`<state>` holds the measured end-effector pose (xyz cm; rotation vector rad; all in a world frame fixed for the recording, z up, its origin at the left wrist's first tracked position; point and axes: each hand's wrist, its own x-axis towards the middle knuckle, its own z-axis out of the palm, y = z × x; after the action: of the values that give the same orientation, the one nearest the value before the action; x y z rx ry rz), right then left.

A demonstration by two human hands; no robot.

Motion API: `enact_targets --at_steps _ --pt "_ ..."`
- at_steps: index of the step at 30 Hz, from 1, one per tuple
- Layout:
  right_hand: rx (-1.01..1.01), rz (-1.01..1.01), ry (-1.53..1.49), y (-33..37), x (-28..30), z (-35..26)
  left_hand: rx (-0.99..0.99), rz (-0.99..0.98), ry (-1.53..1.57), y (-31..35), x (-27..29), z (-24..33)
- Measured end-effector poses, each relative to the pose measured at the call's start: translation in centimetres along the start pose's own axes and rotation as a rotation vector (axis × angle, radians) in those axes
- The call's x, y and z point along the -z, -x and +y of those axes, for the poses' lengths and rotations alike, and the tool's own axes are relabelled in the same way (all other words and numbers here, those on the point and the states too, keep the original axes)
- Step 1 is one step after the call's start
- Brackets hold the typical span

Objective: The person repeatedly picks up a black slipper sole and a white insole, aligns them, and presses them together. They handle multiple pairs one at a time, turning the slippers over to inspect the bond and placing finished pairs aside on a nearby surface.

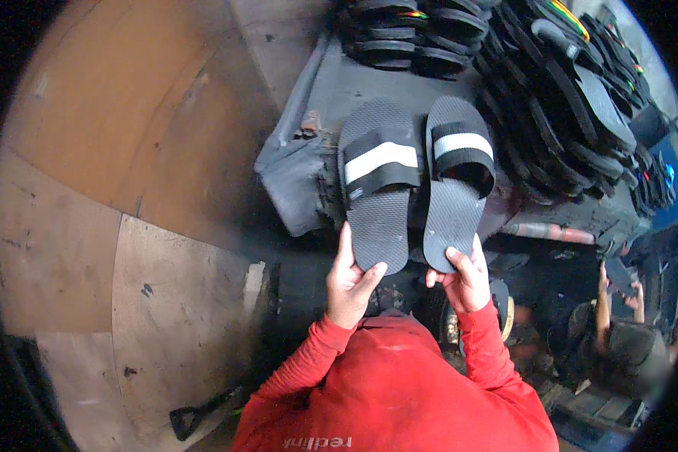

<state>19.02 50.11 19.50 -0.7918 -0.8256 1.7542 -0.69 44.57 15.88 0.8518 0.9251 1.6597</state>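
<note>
A pair of dark grey slide sandals lies side by side before me, toes pointing away. Each has a black strap with a white stripe across it. My left hand (352,277) is closed on the heel end of the left sandal (382,226), thumb on top. With the thumb on its footbed, my right hand (464,276) grips the heel of the right sandal (455,215). The toe ends of both sandals are over a dark-covered worktable (346,84). The undersides of the sandals are hidden.
Stacked black sandals (414,38) stand at the table's far edge. A larger heap of sandals (557,113) fills its right side. Brown wooden panels (143,151) rise at the left. Another person's hands (618,294) hold a dark piece at the lower right. A black handle (192,418) lies lower left.
</note>
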Motion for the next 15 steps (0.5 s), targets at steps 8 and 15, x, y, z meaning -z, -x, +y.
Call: enact_targets --at_steps 8,15 --pt "-0.059 -0.083 -0.151 0.4 1.1 2.4 -0.001 -0.041 0.036 -0.1 -0.6 0.1" --pt "0.105 0.137 0.174 -0.8 -1.4 0.1 0.135 0.080 0.263 0.8 0.0 0.0"
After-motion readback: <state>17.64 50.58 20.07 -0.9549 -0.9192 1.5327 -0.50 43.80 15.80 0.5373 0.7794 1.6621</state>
